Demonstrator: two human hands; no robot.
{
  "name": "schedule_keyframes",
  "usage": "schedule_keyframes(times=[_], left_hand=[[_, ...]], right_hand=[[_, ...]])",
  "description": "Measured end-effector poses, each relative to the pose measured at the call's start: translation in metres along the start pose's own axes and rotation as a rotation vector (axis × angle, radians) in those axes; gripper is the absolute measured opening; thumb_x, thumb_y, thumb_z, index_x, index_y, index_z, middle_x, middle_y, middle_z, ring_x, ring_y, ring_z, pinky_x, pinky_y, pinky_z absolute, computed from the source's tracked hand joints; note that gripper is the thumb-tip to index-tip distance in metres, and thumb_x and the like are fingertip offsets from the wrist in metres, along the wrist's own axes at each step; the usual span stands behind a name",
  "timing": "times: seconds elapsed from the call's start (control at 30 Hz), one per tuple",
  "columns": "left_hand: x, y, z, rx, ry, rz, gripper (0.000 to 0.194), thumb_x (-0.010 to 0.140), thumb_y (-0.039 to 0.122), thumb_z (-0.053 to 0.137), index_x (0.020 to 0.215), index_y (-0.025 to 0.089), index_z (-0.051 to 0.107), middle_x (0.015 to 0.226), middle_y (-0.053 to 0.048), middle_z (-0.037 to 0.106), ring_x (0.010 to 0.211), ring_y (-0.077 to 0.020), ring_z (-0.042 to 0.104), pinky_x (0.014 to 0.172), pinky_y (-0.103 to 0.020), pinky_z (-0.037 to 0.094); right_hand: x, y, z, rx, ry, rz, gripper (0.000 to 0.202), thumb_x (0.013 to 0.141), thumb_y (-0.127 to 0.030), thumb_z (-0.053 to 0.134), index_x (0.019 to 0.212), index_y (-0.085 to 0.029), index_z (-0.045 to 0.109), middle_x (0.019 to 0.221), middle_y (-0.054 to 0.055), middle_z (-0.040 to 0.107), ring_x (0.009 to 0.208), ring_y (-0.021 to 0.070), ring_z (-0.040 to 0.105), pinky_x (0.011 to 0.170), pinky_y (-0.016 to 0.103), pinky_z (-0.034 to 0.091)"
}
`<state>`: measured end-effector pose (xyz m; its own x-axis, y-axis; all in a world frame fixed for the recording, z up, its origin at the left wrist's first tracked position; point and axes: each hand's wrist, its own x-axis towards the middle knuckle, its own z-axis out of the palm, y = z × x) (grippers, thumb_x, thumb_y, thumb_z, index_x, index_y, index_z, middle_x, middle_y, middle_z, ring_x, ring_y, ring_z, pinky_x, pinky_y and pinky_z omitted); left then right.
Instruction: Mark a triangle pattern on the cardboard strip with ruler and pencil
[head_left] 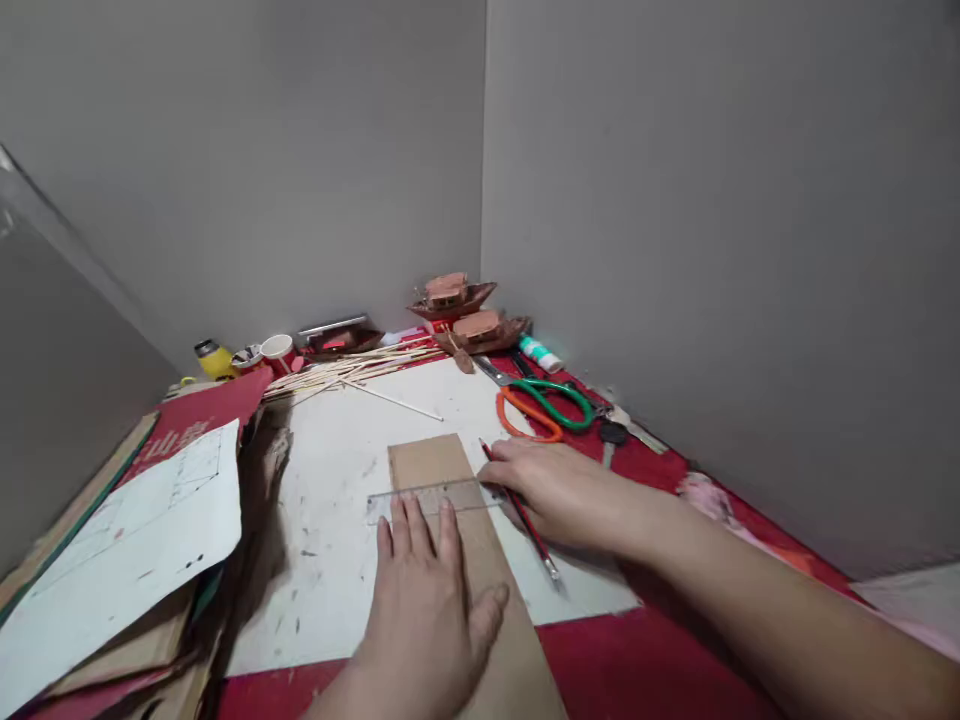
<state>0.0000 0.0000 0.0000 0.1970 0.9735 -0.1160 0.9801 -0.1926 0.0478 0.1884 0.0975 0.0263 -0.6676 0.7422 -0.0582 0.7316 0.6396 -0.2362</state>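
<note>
A strip of brown cardboard [427,462] lies lengthwise on a white sheet [322,560]. Across it rests a clear ruler [450,493]. My left hand [424,610] lies flat with fingers spread, its fingertips on the ruler's lower edge and the palm over the cardboard. My right hand [544,490] is closed around a dark red pencil [536,540] at the ruler's right end. The pencil's tip points away from me and its eraser end towards me. Some right fingers are hidden, so whether they also grip the ruler I cannot tell.
Beyond the right hand lie scissors [566,403] with green and orange handles. Thin wooden sticks [352,368] and small model boats [480,330] line the back. At left, a drawn-on paper [157,540] tops stacked cardboard. Grey walls [675,200] enclose the table.
</note>
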Motion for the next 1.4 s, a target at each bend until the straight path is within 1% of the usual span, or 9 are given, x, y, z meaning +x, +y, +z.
schedule_keyframes(times=[0.2, 0.33, 0.43, 0.6, 1.1, 1.23, 1.4], left_hand=[[0.0015, -0.0017, 0.0027, 0.004, 0.019, 0.01, 0.082, 0.093, 0.068, 0.026, 0.153, 0.012, 0.028, 0.155, -0.032, 0.024, 0.144, -0.0457, 0.014, 0.114, -0.061, 0.025], [0.0023, -0.0023, 0.0041, 0.008, 0.041, 0.013, 0.082, 0.093, 0.067, 0.028, 0.153, 0.011, 0.029, 0.154, -0.034, 0.024, 0.144, -0.0459, 0.015, 0.113, -0.061, 0.026], [0.0022, -0.0018, 0.0051, 0.011, 0.054, 0.013, 0.082, 0.093, 0.068, 0.029, 0.153, 0.011, 0.029, 0.154, -0.034, 0.025, 0.144, -0.0461, 0.016, 0.114, -0.06, 0.025], [0.003, -0.001, 0.005, 0.021, 0.047, 0.017, 0.082, 0.093, 0.067, 0.03, 0.153, 0.011, 0.029, 0.155, -0.034, 0.026, 0.144, -0.0465, 0.017, 0.114, -0.06, 0.025], [0.0003, -0.0017, 0.0039, 0.009, 0.076, 0.02, 0.081, 0.093, 0.065, 0.031, 0.153, 0.01, 0.03, 0.154, -0.033, 0.029, 0.144, -0.0472, 0.019, 0.114, -0.06, 0.025], [0.0, -0.0007, 0.0018, 0.003, 0.064, 0.017, 0.081, 0.093, 0.064, 0.033, 0.153, 0.01, 0.03, 0.154, -0.032, 0.029, 0.145, -0.047, 0.019, 0.114, -0.06, 0.026], [0.0, -0.0001, 0.0009, -0.004, 0.05, 0.009, 0.081, 0.093, 0.063, 0.034, 0.152, 0.009, 0.03, 0.154, -0.033, 0.029, 0.145, -0.0477, 0.018, 0.114, -0.061, 0.025]], right_hand=[[0.0038, -0.0002, 0.0002, -0.008, 0.015, -0.014, 0.026, 0.087, -0.013, 0.052, 0.103, -0.02, 0.071, 0.097, 0.011, 0.064, 0.093, 0.0263, 0.061, 0.074, 0.032, 0.04], [0.0032, 0.0004, 0.0015, -0.013, 0.03, -0.025, 0.023, 0.087, -0.016, 0.054, 0.102, -0.02, 0.071, 0.099, 0.011, 0.064, 0.093, 0.0266, 0.061, 0.073, 0.033, 0.039], [0.0029, 0.0002, 0.0018, -0.012, 0.041, -0.025, 0.025, 0.087, -0.014, 0.053, 0.103, -0.02, 0.071, 0.098, 0.011, 0.065, 0.092, 0.026, 0.061, 0.073, 0.032, 0.039], [0.0027, 0.0005, 0.0024, -0.016, 0.047, -0.031, 0.025, 0.086, -0.014, 0.053, 0.102, -0.02, 0.071, 0.097, 0.011, 0.064, 0.09, 0.0254, 0.061, 0.072, 0.032, 0.039], [0.0021, -0.004, 0.0018, -0.027, 0.041, -0.034, 0.027, 0.085, -0.014, 0.053, 0.104, -0.02, 0.071, 0.101, 0.011, 0.065, 0.094, 0.026, 0.061, 0.074, 0.032, 0.039], [0.0024, -0.003, 0.0025, -0.033, 0.023, -0.02, 0.028, 0.084, -0.014, 0.053, 0.104, -0.02, 0.071, 0.101, 0.011, 0.065, 0.094, 0.0262, 0.061, 0.073, 0.032, 0.039], [0.0032, -0.0033, 0.0009, -0.03, 0.011, -0.02, 0.031, 0.086, -0.014, 0.052, 0.109, -0.02, 0.071, 0.103, 0.012, 0.064, 0.097, 0.0263, 0.061, 0.075, 0.032, 0.039]])
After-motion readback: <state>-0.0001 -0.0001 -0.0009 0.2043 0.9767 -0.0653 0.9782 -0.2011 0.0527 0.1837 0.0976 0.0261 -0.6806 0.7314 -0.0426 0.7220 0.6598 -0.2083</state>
